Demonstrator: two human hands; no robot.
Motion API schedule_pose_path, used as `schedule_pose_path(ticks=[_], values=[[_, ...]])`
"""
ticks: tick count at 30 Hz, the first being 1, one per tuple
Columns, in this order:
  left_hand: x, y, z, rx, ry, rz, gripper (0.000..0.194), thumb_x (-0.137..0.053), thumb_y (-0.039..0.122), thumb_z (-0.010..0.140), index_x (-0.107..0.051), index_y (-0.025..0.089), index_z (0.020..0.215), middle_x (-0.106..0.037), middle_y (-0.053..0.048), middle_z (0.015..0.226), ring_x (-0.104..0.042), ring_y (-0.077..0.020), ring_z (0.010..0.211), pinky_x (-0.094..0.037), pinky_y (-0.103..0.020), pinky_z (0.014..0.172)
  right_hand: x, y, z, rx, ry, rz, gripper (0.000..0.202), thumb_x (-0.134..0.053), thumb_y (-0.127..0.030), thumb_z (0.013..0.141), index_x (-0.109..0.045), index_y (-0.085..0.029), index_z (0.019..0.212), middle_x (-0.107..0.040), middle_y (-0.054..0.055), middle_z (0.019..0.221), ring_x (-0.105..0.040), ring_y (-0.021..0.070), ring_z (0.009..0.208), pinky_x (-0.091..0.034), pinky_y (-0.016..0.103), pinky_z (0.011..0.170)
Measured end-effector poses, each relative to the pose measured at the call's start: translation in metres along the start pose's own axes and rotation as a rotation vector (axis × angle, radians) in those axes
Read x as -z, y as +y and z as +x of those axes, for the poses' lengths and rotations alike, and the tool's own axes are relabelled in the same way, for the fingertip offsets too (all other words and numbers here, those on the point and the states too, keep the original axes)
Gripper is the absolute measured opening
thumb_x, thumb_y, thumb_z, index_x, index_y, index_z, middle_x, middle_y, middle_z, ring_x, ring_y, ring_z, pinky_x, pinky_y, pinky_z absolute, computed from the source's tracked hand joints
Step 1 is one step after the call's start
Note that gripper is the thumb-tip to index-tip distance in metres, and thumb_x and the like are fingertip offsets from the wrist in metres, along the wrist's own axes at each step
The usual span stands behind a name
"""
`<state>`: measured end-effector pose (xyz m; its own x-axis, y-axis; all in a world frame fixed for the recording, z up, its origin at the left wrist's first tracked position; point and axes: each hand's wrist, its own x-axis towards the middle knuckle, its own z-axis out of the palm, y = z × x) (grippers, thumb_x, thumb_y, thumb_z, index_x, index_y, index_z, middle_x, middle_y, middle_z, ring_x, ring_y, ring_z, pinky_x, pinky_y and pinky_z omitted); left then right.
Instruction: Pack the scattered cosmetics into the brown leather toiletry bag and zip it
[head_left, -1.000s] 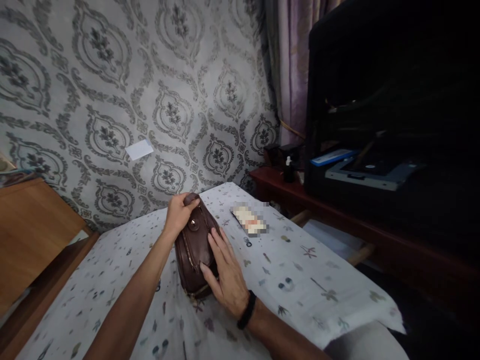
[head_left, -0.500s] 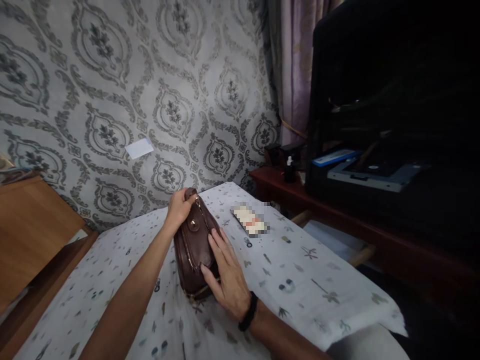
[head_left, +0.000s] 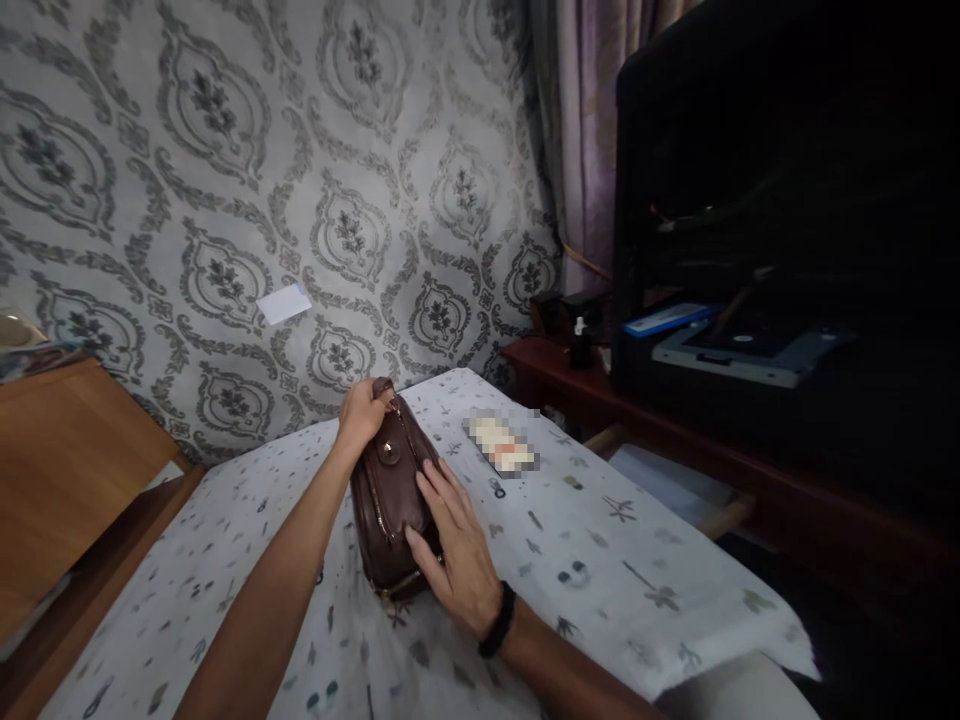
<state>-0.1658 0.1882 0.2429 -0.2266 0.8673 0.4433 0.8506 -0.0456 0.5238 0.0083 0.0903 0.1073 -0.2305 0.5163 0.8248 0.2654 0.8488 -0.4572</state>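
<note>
A brown leather handbag (head_left: 391,500) with gold-coloured zips and a round snap lies on the patterned white cloth in front of me. My left hand (head_left: 363,412) is closed around the handle at its far end, thumb on top. Against the bag's right side rests my right hand (head_left: 457,545), its fingers stretched out and its thumb spread over the front. A black band is on the right wrist. To the right of the bag lies a flat, pixelated pale item (head_left: 501,445) that I cannot make out.
The table (head_left: 615,580) under the cloth meets the patterned wall at the back. A wooden cabinet (head_left: 82,480) stands at left. On the right, a dark red shelf (head_left: 540,355) bears a small dark bottle (head_left: 579,345), near a large black screen (head_left: 750,130). A white card (head_left: 284,304) is on the wall.
The view has shifted slightly. Both hands keep the same places on the handbag, and nothing has been let go or taken hold of.
</note>
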Motion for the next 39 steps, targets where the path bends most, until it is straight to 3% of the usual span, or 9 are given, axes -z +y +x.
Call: schedule_pose_path(ticks=[6,11,15,18,27,35,39], values=[[0.007,0.0,-0.003,-0.045,-0.059,-0.107,0.015,-0.062,0.032,0.071,-0.061,0.017,0.07,-0.061,0.001,0.061,-0.056,-0.0152,0.061,-0.042,-0.025,0.06,-0.003,0.006,0.03,-0.184,0.062,0.152,0.046,-0.041,-0.031,0.098,-0.044,-0.017,0.142,-0.045,0.014,0.148,-0.04,0.0232,0.139,-0.034,0.049,0.116],[0.01,0.0,-0.005,-0.049,-0.12,-0.161,0.02,-0.067,0.032,0.063,-0.056,0.017,0.058,-0.052,0.004,0.052,-0.046,-0.0112,0.052,-0.035,-0.022,0.052,-0.02,0.043,0.079,-0.387,-0.039,0.504,0.049,-0.042,-0.047,0.095,-0.056,-0.018,0.131,-0.056,0.015,0.137,-0.049,0.0253,0.131,-0.033,0.049,0.115],[0.009,0.001,-0.009,-0.053,-0.103,-0.191,0.02,-0.065,0.034,0.065,-0.056,0.017,0.06,-0.051,0.005,0.053,-0.045,-0.011,0.053,-0.034,-0.022,0.053,-0.033,0.073,0.121,-0.363,-0.163,0.636,0.058,-0.03,-0.058,0.096,-0.066,-0.018,0.117,-0.067,0.011,0.122,-0.061,0.0222,0.115,-0.046,0.042,0.103],[0.008,0.003,-0.014,-0.058,-0.074,-0.198,0.017,-0.063,0.033,0.067,-0.058,0.017,0.064,-0.055,0.004,0.057,-0.048,-0.0119,0.057,-0.035,-0.023,0.056,-0.04,0.082,0.141,-0.296,-0.231,0.692,0.065,-0.03,-0.068,0.092,-0.067,-0.019,0.114,-0.07,0.008,0.116,-0.063,0.0208,0.111,-0.046,0.038,0.102],[0.001,0.007,-0.027,-0.057,0.084,-0.309,0.018,-0.066,0.033,0.068,-0.059,0.016,0.064,-0.055,0.004,0.06,-0.048,-0.0125,0.059,-0.037,-0.024,0.06,-0.053,0.092,0.152,-0.231,-0.3,0.729,0.076,-0.026,-0.076,0.088,-0.07,-0.017,0.104,-0.072,0.008,0.107,-0.061,0.0246,0.109,-0.043,0.041,0.103],[0.009,0.018,-0.04,-0.151,0.002,-0.236,0.021,-0.066,0.035,0.072,-0.07,0.017,0.082,-0.07,-0.001,0.077,-0.061,-0.0184,0.075,-0.045,-0.028,0.073,-0.057,0.096,0.153,-0.229,-0.286,0.759,0.08,-0.024,-0.08,0.085,-0.071,-0.02,0.107,-0.072,0.007,0.111,-0.063,0.0241,0.112,-0.041,0.04,0.107],[0.013,0.022,-0.049,-0.161,-0.011,-0.195,0.02,-0.067,0.036,0.073,-0.071,0.017,0.078,-0.068,-0.001,0.071,-0.059,-0.0179,0.07,-0.045,-0.027,0.068,-0.058,0.098,0.153,-0.239,-0.292,0.755,0.081,-0.026,-0.081,0.084,-0.071,-0.019,0.111,-0.072,0.009,0.111,-0.064,0.0243,0.11,-0.043,0.041,0.105]])
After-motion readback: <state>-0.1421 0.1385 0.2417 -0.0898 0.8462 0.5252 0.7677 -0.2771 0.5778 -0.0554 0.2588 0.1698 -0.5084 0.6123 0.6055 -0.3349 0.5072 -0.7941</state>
